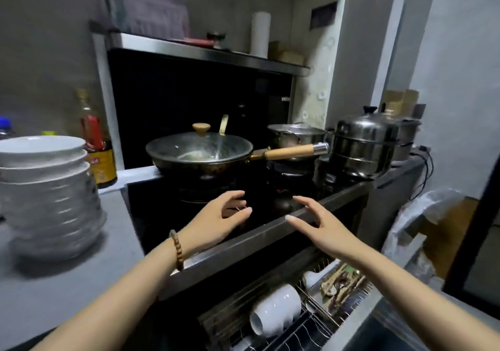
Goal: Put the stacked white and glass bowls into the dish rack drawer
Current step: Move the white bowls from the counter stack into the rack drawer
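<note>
A tall stack of bowls [48,188] stands on the grey counter at the left: white bowls on top, ribbed glass ones beneath. Below the stove the dish rack drawer [319,321] is pulled out, with white bowls [276,307] on their sides in its wire rack and utensils at its right end. My left hand [216,221], a bead bracelet on its wrist, hovers over the black cooktop with relaxed fingers and holds nothing. My right hand [319,223] hovers beside it over the stove's front edge, fingers spread, also empty. Both hands are well right of the stack.
A lidded wok [200,153] with a wooden handle sits on the stove, a small steel pot [295,134] and a steel steamer [362,145] to its right. Sauce bottles [100,150] stand behind the bowl stack. A plastic-wrapped object [433,229] is at the right.
</note>
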Tool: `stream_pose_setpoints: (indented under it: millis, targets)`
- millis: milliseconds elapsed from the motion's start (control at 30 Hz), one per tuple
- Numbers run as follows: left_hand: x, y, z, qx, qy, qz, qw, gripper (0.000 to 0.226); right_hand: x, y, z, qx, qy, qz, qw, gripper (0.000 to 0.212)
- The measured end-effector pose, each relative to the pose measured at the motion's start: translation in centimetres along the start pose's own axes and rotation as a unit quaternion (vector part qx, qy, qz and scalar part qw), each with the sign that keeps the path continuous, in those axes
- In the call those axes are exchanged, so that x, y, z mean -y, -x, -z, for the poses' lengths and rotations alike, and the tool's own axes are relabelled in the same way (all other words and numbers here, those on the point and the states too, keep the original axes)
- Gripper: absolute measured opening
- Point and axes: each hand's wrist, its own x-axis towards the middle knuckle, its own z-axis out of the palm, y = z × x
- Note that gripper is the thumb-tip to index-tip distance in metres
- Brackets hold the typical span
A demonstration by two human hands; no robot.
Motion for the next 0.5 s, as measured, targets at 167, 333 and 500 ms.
stream_pose_setpoints:
  millis: [167, 333, 500]
  targets:
    - [-3.8, 2.0, 8.5, -0.077, -0.064, -0.037, 0.994, 0.049, 7.8, -2.0, -0.5, 0.025, 0.006, 0.086, 0.996, 0.065]
    - [-5.6, 4.2, 16.0, -0.152, -0.113, -0.043, 0.981, 0.049, 14.7, -4.6, -2.4, 0.037, 0.005, 0.163, 0.986, 0.069]
    - [-5.6, 6.4, 21.8, -0.210, -0.136, -0.028, 0.968, 0.048, 19.9, -7.1, -5.8, 0.064, -0.019, 0.210, 0.975, 0.068]
